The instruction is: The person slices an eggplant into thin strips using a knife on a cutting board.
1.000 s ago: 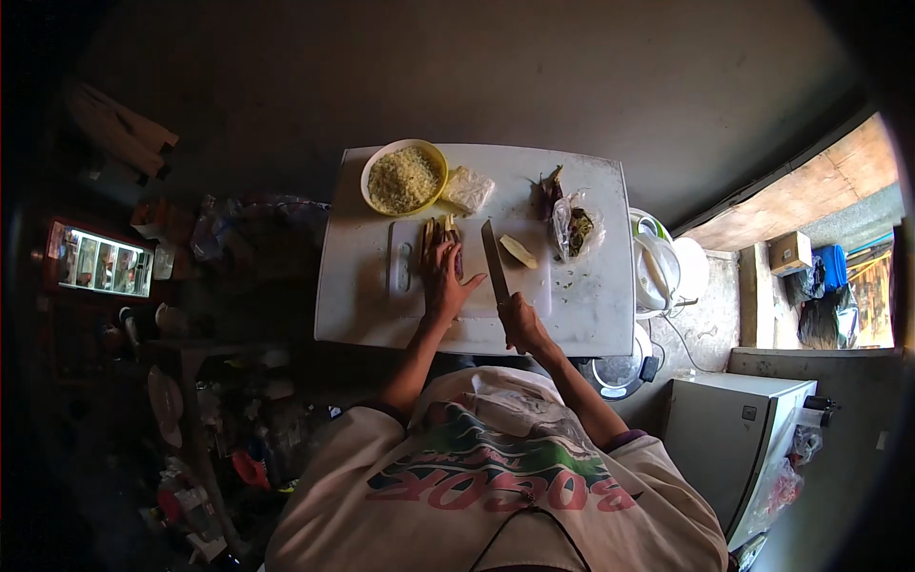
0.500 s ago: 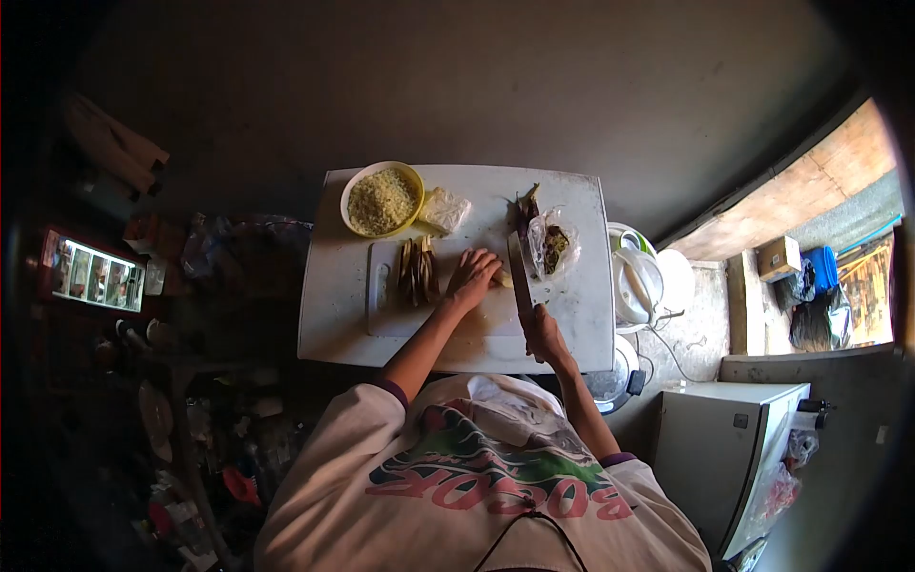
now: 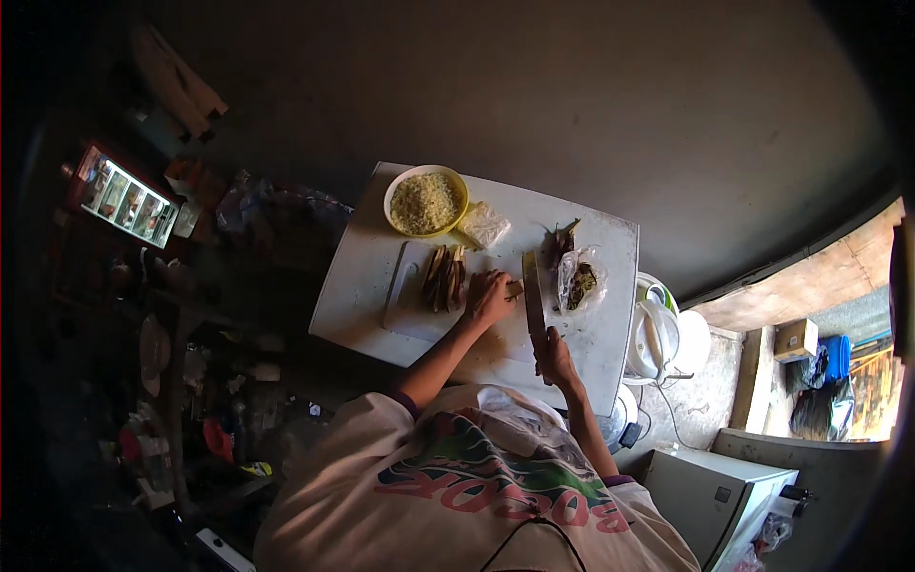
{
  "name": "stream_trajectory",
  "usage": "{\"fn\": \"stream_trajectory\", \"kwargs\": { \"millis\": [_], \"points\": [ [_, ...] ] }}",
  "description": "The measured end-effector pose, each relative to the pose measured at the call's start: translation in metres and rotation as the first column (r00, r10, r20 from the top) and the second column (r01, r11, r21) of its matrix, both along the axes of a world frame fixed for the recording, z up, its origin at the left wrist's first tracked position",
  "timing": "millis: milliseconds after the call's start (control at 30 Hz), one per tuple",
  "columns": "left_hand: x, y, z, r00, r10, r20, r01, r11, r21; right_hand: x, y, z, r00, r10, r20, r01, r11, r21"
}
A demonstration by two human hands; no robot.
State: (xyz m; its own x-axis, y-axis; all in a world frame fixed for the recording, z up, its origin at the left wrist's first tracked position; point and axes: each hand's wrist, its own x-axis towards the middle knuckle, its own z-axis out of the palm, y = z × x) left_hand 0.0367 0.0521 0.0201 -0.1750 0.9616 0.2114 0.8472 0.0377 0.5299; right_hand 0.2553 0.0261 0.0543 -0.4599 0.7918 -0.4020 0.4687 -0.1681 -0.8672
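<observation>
right hand [image 3: 554,357] clamped on knife [image 3: 535,300], left hand [image 3: 488,298] over pale piece [image 3: 515,289] on cutting board [image 3: 404,291], can't tell if pinched. risk: loose hold could let piece roll, knife slipping toward left hand.

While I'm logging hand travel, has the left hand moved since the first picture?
Yes. The left hand has moved right along the cutting board, away from the cut eggplant at its left.
</observation>
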Motion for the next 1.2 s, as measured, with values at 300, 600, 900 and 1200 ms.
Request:
{"fn": "stream_trajectory", "kwargs": {
  "millis": [300,600,900,1200],
  "points": [
    [0.001,-0.02,0.003,0.964,0.086,0.252,-0.021,0.968,-0.249,-0.003,-0.008,-0.007,0.996,-0.022,-0.087,0.018,0.999,-0.046],
    [0.002,-0.026,0.007,0.976,0.034,0.216,0.021,0.969,-0.247,0.007,-0.021,0.002,0.999,-0.021,-0.047,0.02,1.0,-0.024],
    [0.001,-0.015,-0.046,0.871,0.018,0.492,0.02,0.997,-0.071,0.015,-0.036,0.005,0.994,-0.055,-0.09,0.053,0.998,-0.019],
    [-0.007,-0.022,-0.022,0.889,0.009,0.458,0.01,0.999,-0.04,0.016,-0.043,0.009,0.977,-0.116,-0.177,0.108,0.993,-0.057]
  ]
}}
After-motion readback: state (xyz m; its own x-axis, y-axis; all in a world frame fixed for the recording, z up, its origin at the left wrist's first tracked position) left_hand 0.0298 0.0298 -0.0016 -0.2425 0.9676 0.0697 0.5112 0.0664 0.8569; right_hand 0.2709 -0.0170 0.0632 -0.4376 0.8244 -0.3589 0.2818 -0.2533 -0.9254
